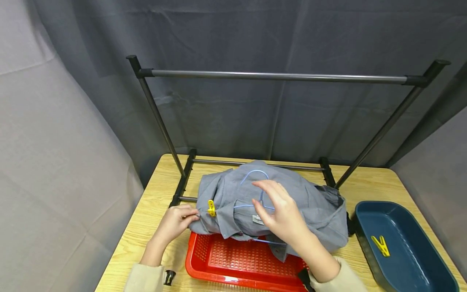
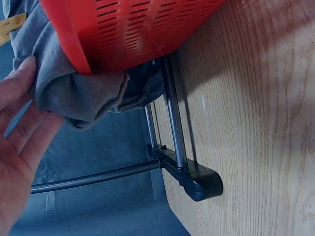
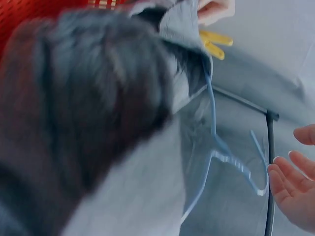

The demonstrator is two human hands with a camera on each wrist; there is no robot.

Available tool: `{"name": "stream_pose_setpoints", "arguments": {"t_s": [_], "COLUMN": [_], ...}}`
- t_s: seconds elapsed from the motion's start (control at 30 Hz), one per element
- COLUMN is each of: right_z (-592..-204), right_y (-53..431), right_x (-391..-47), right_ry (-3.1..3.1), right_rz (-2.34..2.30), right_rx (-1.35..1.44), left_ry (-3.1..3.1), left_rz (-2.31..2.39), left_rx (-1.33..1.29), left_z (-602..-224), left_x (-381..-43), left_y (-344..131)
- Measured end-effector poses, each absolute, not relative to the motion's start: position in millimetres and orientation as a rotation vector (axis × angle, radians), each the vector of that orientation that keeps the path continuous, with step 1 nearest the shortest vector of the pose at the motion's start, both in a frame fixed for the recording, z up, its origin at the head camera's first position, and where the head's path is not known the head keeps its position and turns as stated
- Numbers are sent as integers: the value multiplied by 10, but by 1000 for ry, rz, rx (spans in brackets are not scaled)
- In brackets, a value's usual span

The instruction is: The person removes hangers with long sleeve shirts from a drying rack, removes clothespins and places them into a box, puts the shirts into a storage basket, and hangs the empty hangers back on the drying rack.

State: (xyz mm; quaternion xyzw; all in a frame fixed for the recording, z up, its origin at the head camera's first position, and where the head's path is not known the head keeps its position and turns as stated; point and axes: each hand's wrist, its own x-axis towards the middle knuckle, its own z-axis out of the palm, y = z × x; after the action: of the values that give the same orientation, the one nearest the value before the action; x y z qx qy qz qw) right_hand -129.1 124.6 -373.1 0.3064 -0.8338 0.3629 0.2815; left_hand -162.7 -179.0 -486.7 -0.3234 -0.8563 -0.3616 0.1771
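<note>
A grey collared shirt [image 1: 303, 194] lies bunched over the far side of a red basket [image 1: 215, 275]. Inside its neck sits a light blue hanger [image 1: 254, 171], whose hook rises over the cloth. A yellow clothespin [image 1: 211, 208] grips the shirt left of the collar. At the shirt's left end my left hand [image 1: 176, 223] pinches the cloth between thumb and fingers; the left wrist view shows the folded grey fabric [image 2: 74, 96] there. My right hand [image 1: 282, 215] hovers above the collar with thumb and fingers spread, close to the hanger hook in the right wrist view, holding nothing.
Behind the shirt stands a garment rack with a metal top bar [image 1: 277, 76] and black feet. On the right, a dark blue basin [image 1: 368, 247] contains another yellow clothespin [image 1: 381, 245]. Grey curtains surround the wooden table [image 1: 146, 211].
</note>
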Motion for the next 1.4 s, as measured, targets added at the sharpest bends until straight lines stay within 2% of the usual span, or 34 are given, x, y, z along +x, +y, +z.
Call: {"name": "stream_pose_setpoints", "arguments": {"t_s": [0.9,1.4], "right_z": [-4159,-4264], "right_y": [507,373], "right_x": [-1429,-1479], "right_ry": [-2521,-2587], "right_rz": [900,832], "right_rx": [946,914], "left_ry": [-2394,-2391], "left_rz": [-1028,-1026], "left_rx": [-930,-938], "left_z": [-4881,-4883], "left_x": [-1639,-1634], "left_y": [-1784,-1788]}}
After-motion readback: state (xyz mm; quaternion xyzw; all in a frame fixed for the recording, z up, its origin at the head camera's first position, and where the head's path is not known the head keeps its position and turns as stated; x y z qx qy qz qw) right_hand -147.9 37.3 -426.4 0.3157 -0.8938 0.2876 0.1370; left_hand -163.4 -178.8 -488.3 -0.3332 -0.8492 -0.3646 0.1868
